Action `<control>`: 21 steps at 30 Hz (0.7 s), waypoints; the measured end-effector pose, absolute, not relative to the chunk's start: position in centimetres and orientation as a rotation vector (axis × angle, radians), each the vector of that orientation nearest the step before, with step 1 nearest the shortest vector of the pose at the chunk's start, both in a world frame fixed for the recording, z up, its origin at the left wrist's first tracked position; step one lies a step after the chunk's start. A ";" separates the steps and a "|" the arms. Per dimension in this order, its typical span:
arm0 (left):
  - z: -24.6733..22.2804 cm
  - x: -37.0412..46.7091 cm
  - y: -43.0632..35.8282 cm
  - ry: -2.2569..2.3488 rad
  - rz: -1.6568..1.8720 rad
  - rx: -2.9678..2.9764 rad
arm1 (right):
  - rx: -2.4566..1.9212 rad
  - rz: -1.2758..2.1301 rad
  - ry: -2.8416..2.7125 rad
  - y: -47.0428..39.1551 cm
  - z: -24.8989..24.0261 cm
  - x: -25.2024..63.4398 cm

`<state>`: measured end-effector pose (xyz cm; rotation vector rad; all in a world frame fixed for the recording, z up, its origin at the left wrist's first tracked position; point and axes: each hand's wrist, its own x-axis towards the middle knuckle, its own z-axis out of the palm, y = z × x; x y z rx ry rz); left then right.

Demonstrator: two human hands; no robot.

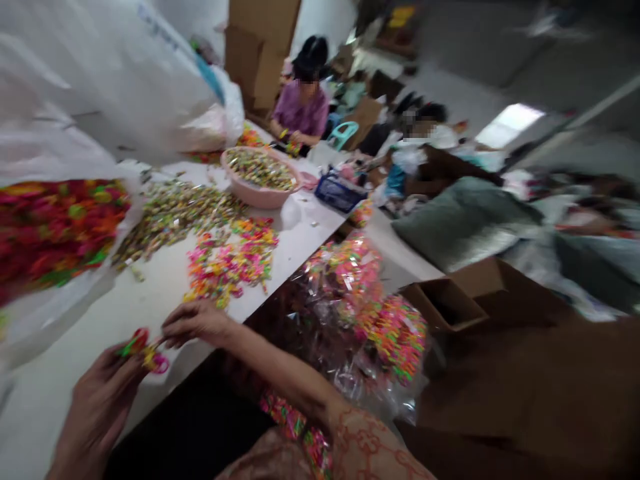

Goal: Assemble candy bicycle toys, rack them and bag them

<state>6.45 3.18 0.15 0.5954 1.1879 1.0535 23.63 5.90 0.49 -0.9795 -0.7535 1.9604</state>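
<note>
My left hand (103,397) is closed around a small bunch of bright plastic pieces (150,359) in red, green, yellow and pink, some shaped like loops. Just right of the bunch, my right hand (200,322) has its fingers bent and drawn together, with the tips close to the pieces. Whatever may be between those fingertips is too small and blurred to name. Beyond the right hand, a loose pile of pink, yellow and orange pieces (233,257) lies on the white table (155,293). Behind it spreads a pile of small greenish-gold wrapped bits (185,207).
A pink basin (263,193) holds more wrapped bits. On the left bulges a clear bag of red and orange pieces (60,230). Filled plastic bags (395,333) and an opened cardboard box (450,303) stand right of the table. A person in purple (303,110) sits at the far end.
</note>
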 end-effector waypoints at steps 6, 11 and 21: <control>1.9 7.9 3.9 1.073 1.108 0.461 | -1.005 1.914 -0.765 6.5 0.4 24.2; 1.3 7.8 3.7 0.996 1.091 0.428 | -0.972 1.948 -0.753 6.3 0.5 24.2; 0.1 7.9 3.9 1.029 1.163 0.513 | -1.090 1.875 -0.857 6.6 0.7 23.9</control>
